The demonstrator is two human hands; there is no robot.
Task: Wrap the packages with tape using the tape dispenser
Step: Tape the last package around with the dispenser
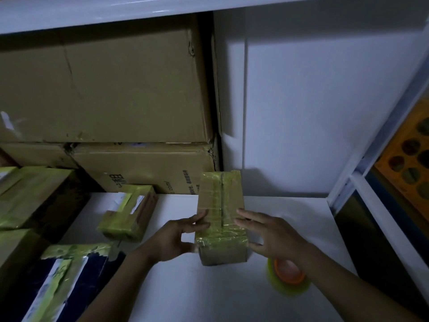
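A small brown cardboard package with yellow-green tape across its top and near end stands on the white table. My left hand holds its left side, fingers on the top edge and thumb near the lower corner. My right hand lies flat against its right side with straight fingers on the taped top. A yellow-green tape roll with an orange core lies on the table under my right wrist, partly hidden.
Another taped small box lies left of the package. A dark taped parcel and more taped boxes fill the left. Large cardboard cartons stack behind. A white shelf post stands right.
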